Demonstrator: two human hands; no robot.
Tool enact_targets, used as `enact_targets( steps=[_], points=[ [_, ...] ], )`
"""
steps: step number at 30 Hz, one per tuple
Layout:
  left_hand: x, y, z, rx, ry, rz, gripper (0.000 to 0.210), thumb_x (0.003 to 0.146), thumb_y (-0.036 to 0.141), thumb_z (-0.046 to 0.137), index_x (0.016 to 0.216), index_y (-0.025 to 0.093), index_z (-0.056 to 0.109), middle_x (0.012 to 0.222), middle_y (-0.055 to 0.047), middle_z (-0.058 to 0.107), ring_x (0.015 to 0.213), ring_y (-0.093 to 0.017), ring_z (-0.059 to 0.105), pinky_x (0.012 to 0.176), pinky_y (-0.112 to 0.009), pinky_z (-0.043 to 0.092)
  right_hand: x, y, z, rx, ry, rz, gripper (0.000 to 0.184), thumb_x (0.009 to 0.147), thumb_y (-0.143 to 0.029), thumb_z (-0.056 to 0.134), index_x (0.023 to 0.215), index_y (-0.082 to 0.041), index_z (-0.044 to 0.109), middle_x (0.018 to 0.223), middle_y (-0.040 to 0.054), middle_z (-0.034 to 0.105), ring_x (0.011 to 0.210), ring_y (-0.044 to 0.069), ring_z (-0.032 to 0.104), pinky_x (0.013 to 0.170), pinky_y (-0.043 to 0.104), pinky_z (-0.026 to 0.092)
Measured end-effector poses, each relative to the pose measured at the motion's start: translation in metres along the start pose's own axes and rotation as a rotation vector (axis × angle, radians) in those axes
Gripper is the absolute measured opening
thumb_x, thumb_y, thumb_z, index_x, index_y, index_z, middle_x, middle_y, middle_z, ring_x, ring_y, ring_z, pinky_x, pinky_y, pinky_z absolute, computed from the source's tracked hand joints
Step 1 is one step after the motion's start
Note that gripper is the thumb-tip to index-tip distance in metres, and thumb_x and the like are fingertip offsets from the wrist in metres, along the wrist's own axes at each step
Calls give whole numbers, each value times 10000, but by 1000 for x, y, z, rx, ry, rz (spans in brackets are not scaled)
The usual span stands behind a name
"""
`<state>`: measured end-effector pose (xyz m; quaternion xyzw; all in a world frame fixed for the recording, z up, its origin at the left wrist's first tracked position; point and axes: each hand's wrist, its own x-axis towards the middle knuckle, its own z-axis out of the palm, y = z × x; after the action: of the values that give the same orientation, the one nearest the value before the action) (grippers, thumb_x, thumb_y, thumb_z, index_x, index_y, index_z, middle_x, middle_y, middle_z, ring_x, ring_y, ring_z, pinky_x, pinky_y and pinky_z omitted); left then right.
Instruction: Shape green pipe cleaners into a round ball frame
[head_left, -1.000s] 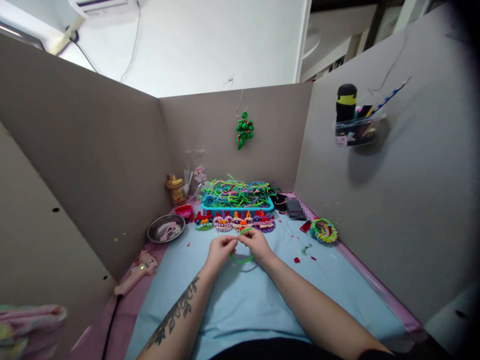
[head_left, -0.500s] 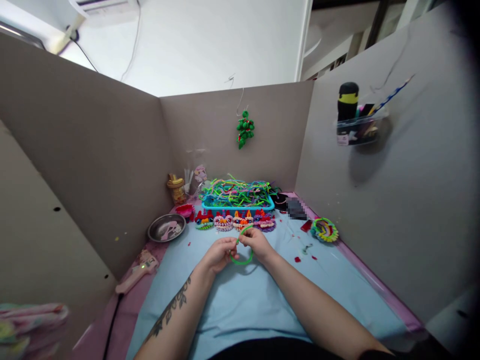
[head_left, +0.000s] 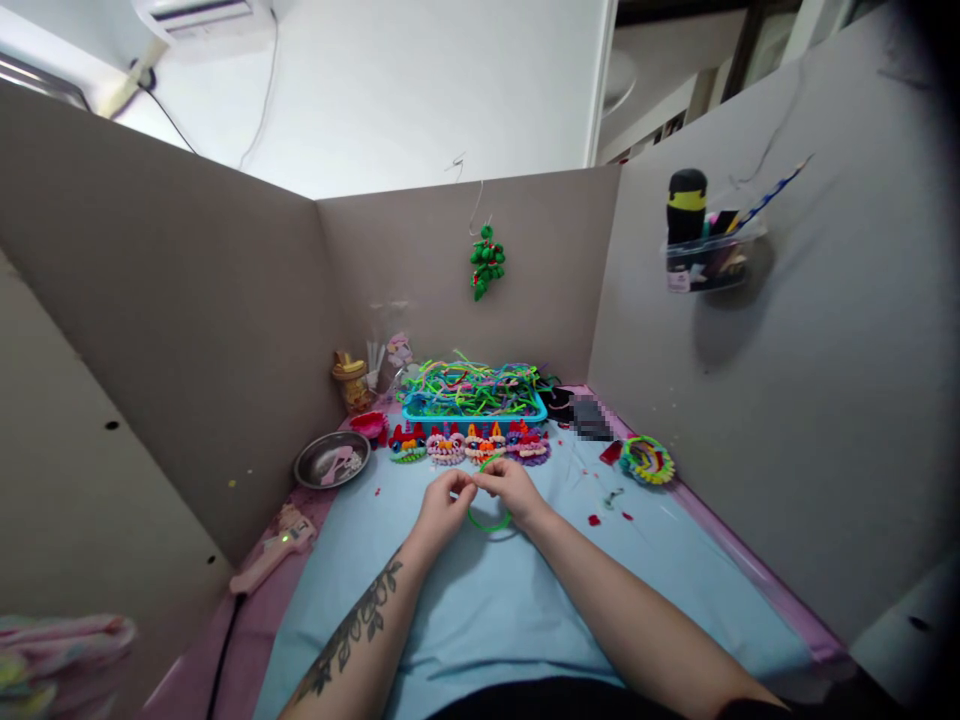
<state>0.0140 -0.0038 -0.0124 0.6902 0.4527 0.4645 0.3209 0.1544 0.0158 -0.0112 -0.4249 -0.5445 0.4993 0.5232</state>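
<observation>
The left hand (head_left: 442,508) and right hand (head_left: 516,490) met above the middle of the counter (head_left: 206,645), fingertips close together. Between them was a thin green strip (head_left: 489,528), bent into a loop that hung below the fingers, with a short stretch showing above the right hand. The fingers of both hands were pinched narrow on the strip; its ends were hidden at the fingertips. A blue cloth (head_left: 600,590) lay under the loop. Just beyond the hands, four colourful woolly ornaments (head_left: 448,447) sat in a row, in front of a turquoise tray (head_left: 476,417) heaped with tangled strips (head_left: 480,385) in green, blue, pink and other colours. On the left stood a metal bowl (head_left: 306,475) with a pink thing and small white pieces in it, near a pink dish (head_left: 367,425) and a yellow-lidded jar (head_left: 351,385). Nearer, a pink glue gun (head_left: 261,565) lay with a small green light showing. On the right, a many-coloured ring (head_left: 647,462) rested by the panel (head_left: 757,400), red scraps (head_left: 595,520) lay near it, and a clear box (head_left: 709,268) of tools hung above. A green ornament (head_left: 487,262) hung from a wire on the back panel (head_left: 420,255).
</observation>
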Motion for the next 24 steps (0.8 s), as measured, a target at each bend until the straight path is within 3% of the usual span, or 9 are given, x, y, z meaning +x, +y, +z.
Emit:
enact_targets(
  steps=[3,10,16,24],
  points=[
    [-5,0,2,135,42,94,120,743,284,541,771,175,584,721,-21,581,654,-135,521,577,-226,395,0,-1,0,5,19,14,295,554,-356,681,484,-178,458,423,-68,389,436,77,351,452,226,266],
    [-7,-4,1,278,69,170,134,762,219,522,873,197,593,767,-33,622,670,-148,553,642,-260,427,1,1,1,-44,70,8,289,599,-327,633,468,-183,420,382,-69,392,404,73,347,442,225,261],
    [-7,-3,2,386,40,270,159,793,157,471,867,182,610,807,-44,614,750,-151,560,707,-270,439,1,3,0,-61,44,54,264,610,-300,599,460,-187,414,326,-78,359,345,64,314,389,217,215],
    [-7,0,5,403,54,258,147,831,199,431,806,175,573,778,-37,551,733,-148,517,684,-266,417,0,1,1,26,-14,140,240,589,-278,597,470,-192,407,328,-76,376,312,57,307,353,210,191]
  ],
)
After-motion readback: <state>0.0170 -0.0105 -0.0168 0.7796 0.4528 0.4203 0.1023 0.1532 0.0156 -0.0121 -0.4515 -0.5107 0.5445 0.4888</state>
